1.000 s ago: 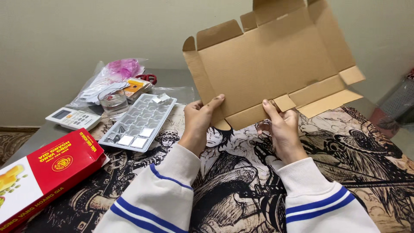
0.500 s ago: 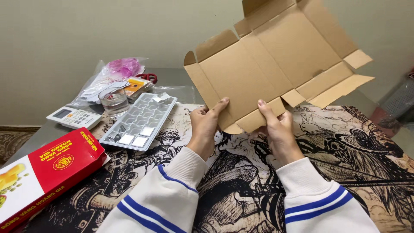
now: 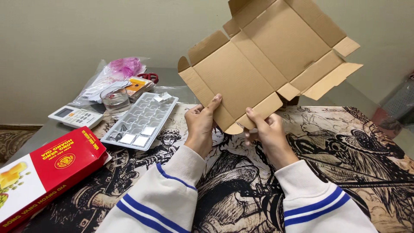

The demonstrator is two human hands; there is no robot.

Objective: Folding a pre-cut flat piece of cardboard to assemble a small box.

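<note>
Both hands grip the lower edge of an unfolded cardboard box blank [image 3: 263, 64], raised and tilted above the middle of the tabletop so its creased inner face and loose flaps face the wearer. Left hand [image 3: 202, 125]: closed on the blank, thumb behind, fingers laid flat up the panel to steady it. Right hand [image 3: 265, 131]: closed on the bottom flap, fingers curled beneath, apparently to support it from below. Tabletop [image 3: 353, 142]: covered by a sheet printed with black-and-tan comic artwork. Near left edge: red carton [image 3: 47, 168] printed with yellow cubes. Behind it, toward the far left corner: clear ice-cube tray [image 3: 140, 121], drinking glass [image 3: 115, 100], white remote control [image 3: 75, 116], clear plastic bags [image 3: 114, 75] with pink contents. Background: plain pale wall [image 3: 86, 34]
</note>
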